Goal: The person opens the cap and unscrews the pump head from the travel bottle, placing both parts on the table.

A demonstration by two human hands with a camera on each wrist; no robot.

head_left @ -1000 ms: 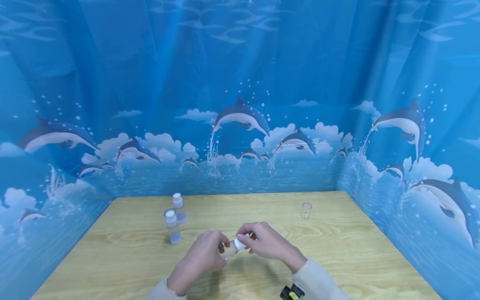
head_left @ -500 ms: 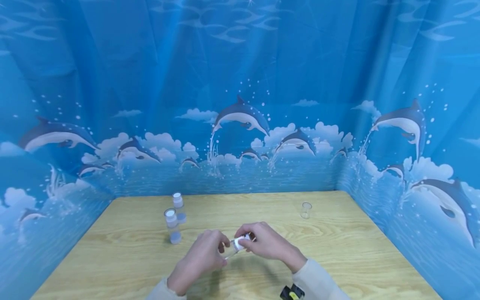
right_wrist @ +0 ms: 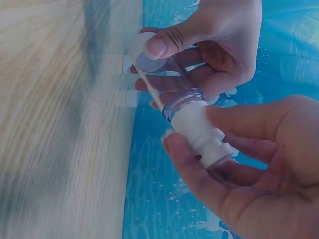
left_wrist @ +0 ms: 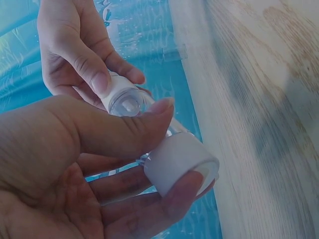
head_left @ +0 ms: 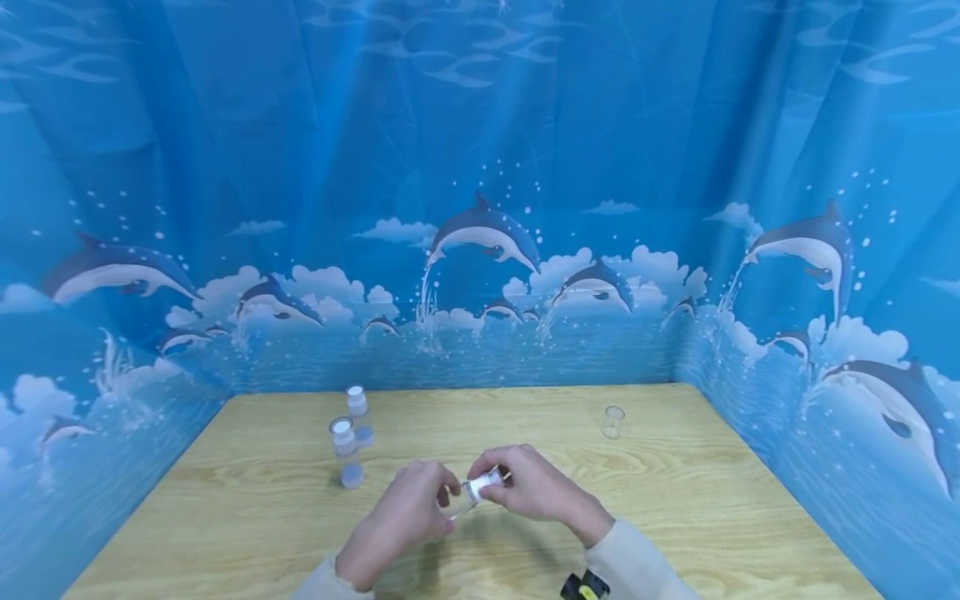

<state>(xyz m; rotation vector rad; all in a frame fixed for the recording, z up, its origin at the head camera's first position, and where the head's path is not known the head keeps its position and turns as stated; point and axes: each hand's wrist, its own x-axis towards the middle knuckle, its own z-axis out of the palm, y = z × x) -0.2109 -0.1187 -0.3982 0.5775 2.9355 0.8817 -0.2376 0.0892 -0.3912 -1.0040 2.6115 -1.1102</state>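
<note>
Over the front middle of the table, a clear airless pump bottle with a white base is held tilted between both hands. My left hand grips the bottle near its white base, thumb across the clear wall. Around the white pump collar at the other end, the thumb and fingers of my right hand pinch. The collar sits at the bottle's ringed neck. Part of the pump top is hidden behind the right fingers in the head view.
Two similar bottles with white tops, a nearer bottle and a farther bottle, stand at the left of the wood-grain table. A small clear cap stands at the back right. A blue dolphin curtain encloses the table.
My right fingers have shifted slightly around the white collar, and more of it shows now. The left hand and the bottle stay nearly in place.
</note>
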